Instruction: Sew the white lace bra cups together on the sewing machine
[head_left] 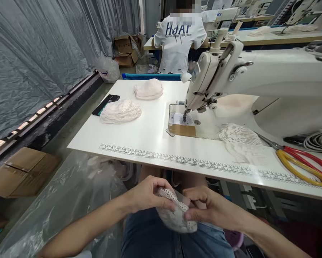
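Observation:
Over my lap I hold a white lace-edged fabric piece (174,216) between both hands. My left hand (152,197) pinches its lace edge with the thumb on top. On the other side, my right hand (206,208) grips the same edge between thumb and fingers. Part of the cloth hangs below my hands. On the table lie a stack of lace pieces (121,111) and a second pale bundle (149,89). Another lace piece (241,141) rests right of the sewing machine's needle area.
A white sewing machine (268,71) stands on the table (150,136), which has a printed ruler. Scissors (297,161) with red and yellow handles lie at the right. A dark phone (114,97) touches the lace stack. A cardboard box (23,172) is left; a person (178,43) sits ahead.

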`<state>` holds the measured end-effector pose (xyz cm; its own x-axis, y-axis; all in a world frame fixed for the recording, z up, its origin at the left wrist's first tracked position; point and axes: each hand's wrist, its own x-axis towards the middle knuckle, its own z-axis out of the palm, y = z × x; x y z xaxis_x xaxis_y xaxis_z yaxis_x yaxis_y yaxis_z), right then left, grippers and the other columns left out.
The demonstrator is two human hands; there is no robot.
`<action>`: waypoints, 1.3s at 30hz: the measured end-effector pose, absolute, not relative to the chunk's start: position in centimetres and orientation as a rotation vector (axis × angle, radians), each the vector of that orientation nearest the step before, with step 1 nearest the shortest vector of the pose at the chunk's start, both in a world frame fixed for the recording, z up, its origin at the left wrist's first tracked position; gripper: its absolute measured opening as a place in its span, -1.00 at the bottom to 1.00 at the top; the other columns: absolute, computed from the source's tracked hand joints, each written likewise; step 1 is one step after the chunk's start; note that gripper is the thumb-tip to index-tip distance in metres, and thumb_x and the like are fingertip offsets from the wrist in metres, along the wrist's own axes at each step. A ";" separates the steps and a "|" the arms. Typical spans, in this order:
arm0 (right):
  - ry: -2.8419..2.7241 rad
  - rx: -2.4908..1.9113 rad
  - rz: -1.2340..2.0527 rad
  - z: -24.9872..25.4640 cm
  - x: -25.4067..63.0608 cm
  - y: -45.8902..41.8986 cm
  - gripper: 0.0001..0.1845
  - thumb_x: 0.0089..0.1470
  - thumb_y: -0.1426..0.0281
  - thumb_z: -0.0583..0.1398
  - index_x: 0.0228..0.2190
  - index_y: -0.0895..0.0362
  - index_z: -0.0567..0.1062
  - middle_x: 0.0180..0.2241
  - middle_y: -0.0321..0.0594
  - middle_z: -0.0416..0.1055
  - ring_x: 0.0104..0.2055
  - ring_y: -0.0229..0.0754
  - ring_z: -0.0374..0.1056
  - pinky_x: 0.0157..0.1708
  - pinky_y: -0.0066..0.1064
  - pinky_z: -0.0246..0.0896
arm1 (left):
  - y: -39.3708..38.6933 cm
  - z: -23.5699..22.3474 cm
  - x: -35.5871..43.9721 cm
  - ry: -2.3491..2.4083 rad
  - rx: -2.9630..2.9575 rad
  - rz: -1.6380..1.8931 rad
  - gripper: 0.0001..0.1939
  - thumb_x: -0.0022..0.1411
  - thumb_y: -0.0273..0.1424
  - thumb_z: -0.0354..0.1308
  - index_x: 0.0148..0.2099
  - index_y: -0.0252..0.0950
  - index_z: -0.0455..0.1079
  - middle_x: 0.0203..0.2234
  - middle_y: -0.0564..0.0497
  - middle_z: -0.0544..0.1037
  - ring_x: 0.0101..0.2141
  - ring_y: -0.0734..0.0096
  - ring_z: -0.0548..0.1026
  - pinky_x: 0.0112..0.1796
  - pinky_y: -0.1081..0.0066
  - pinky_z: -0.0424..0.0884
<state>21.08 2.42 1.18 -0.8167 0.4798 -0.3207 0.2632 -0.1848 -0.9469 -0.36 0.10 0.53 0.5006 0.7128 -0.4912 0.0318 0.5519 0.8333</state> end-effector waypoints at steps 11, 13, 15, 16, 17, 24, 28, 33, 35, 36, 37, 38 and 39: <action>-1.960 -0.889 1.963 -2.1 21.6 0.5 -0.63 0.03 0.12 0.20 -0.52 0.19 0.43 -0.53 -0.38 0.13 -0.48 -0.33 0.03 -0.51 -0.48 -0.11 | -1.4 -1.2 0.9 1.042 0.995 0.453 -0.72 -0.19 -0.37 0.38 -0.41 -0.42 0.45 -0.55 0.08 0.40 -0.49 0.54 0.29 -0.45 0.53 0.18; -1.934 -0.912 1.986 -2.5 21.7 0.4 -0.61 0.02 0.09 0.20 -0.54 0.19 0.42 -0.53 -0.37 0.14 -0.48 -0.33 0.03 -0.50 -0.48 -0.10 | -1.4 -1.4 0.9 1.061 0.990 0.454 -0.72 -0.20 -0.36 0.38 -0.42 -0.42 0.45 -0.56 0.08 0.39 -0.50 0.53 0.29 -0.45 0.53 0.18; -1.899 -0.914 2.039 -2.7 21.8 0.4 -0.60 0.01 0.08 0.20 -0.53 0.19 0.43 -0.53 -0.36 0.15 -0.47 -0.32 0.06 -0.49 -0.48 -0.07 | -1.4 -1.4 0.9 1.068 0.977 0.454 -0.71 -0.20 -0.34 0.38 -0.42 -0.41 0.45 -0.57 0.07 0.39 -0.50 0.52 0.30 -0.45 0.52 0.20; -1.883 -0.903 2.064 -2.8 21.8 0.4 -0.59 0.01 0.07 0.20 -0.52 0.19 0.43 -0.52 -0.35 0.17 -0.46 -0.31 0.08 -0.48 -0.48 -0.05 | -1.4 -1.4 0.9 1.067 0.968 0.456 -0.70 -0.20 -0.33 0.38 -0.42 -0.41 0.45 -0.57 0.07 0.40 -0.50 0.52 0.30 -0.45 0.52 0.20; -1.868 -0.894 2.079 -2.8 21.9 0.5 -0.59 0.00 0.07 0.20 -0.52 0.19 0.44 -0.51 -0.34 0.18 -0.44 -0.30 0.11 -0.46 -0.47 -0.02 | -1.4 -1.4 0.9 1.068 0.959 0.459 -0.70 -0.18 -0.31 0.37 -0.42 -0.41 0.45 -0.57 0.07 0.40 -0.51 0.52 0.30 -0.45 0.52 0.21; -1.869 -0.923 2.045 -3.2 21.8 0.8 -0.53 0.00 0.01 0.17 -0.56 0.19 0.40 -0.50 -0.32 0.22 -0.41 -0.26 0.16 -0.42 -0.46 0.05 | -1.1 -1.8 0.5 1.056 1.046 0.449 -0.69 -0.13 -0.25 0.35 -0.39 -0.40 0.50 -0.54 0.05 0.45 -0.47 0.49 0.35 -0.41 0.52 0.24; -1.973 -0.942 1.979 -3.4 21.7 1.1 -0.58 0.06 0.07 0.14 -0.52 0.19 0.43 -0.52 -0.35 0.18 -0.46 -0.31 0.09 -0.49 -0.48 -0.02 | -0.7 -2.2 0.6 1.039 1.083 0.397 -0.68 -0.17 -0.32 0.37 -0.32 -0.39 0.52 -0.50 0.02 0.51 -0.43 0.45 0.39 -0.37 0.51 0.27; -1.948 -0.927 2.025 -2.9 22.2 1.3 -0.66 0.02 0.12 0.21 -0.44 0.18 0.47 -0.49 -0.35 0.23 -0.48 -0.33 0.10 -0.50 -0.50 -0.02 | -0.3 -3.0 0.4 1.146 0.947 0.363 -0.70 -0.12 -0.27 0.34 -0.38 -0.42 0.52 -0.56 -0.01 0.52 -0.52 0.48 0.40 -0.46 0.52 0.28; -1.935 -0.980 2.010 -2.8 22.3 1.3 -0.67 0.01 0.13 0.21 -0.42 0.17 0.48 -0.46 -0.34 0.27 -0.49 -0.34 0.10 -0.51 -0.51 -0.02 | -0.3 -3.1 0.0 1.169 0.905 0.359 -0.68 -0.13 -0.26 0.35 -0.37 -0.42 0.52 -0.54 -0.02 0.53 -0.50 0.47 0.42 -0.43 0.51 0.30; -1.927 -0.999 2.004 -2.8 22.4 1.3 -0.67 0.03 0.13 0.20 -0.42 0.17 0.48 -0.46 -0.33 0.28 -0.49 -0.35 0.10 -0.51 -0.51 -0.01 | -0.3 -3.1 -0.2 1.167 0.880 0.361 -0.67 -0.14 -0.25 0.36 -0.37 -0.42 0.51 -0.53 -0.02 0.53 -0.49 0.47 0.42 -0.41 0.51 0.31; -1.920 -1.011 1.994 -2.9 22.4 1.3 -0.66 0.04 0.12 0.18 -0.42 0.17 0.48 -0.45 -0.32 0.29 -0.49 -0.35 0.11 -0.51 -0.51 -0.01 | -0.4 -3.1 -0.4 1.161 0.857 0.364 -0.67 -0.14 -0.25 0.36 -0.38 -0.42 0.51 -0.52 -0.01 0.53 -0.48 0.47 0.43 -0.40 0.50 0.31; -1.917 -1.013 1.985 -3.0 22.4 1.3 -0.65 0.05 0.12 0.17 -0.42 0.17 0.48 -0.45 -0.31 0.29 -0.49 -0.34 0.12 -0.51 -0.51 -0.01 | -0.4 -3.0 -0.6 1.152 0.841 0.364 -0.67 -0.14 -0.25 0.36 -0.38 -0.42 0.50 -0.52 -0.01 0.53 -0.47 0.47 0.42 -0.39 0.50 0.31; -1.916 -1.010 1.979 -3.2 22.4 1.3 -0.65 0.06 0.12 0.16 -0.42 0.18 0.48 -0.45 -0.31 0.30 -0.48 -0.34 0.12 -0.51 -0.51 -0.01 | -0.4 -2.9 -0.7 1.143 0.831 0.364 -0.67 -0.14 -0.25 0.37 -0.38 -0.41 0.50 -0.52 0.00 0.53 -0.46 0.48 0.42 -0.38 0.50 0.31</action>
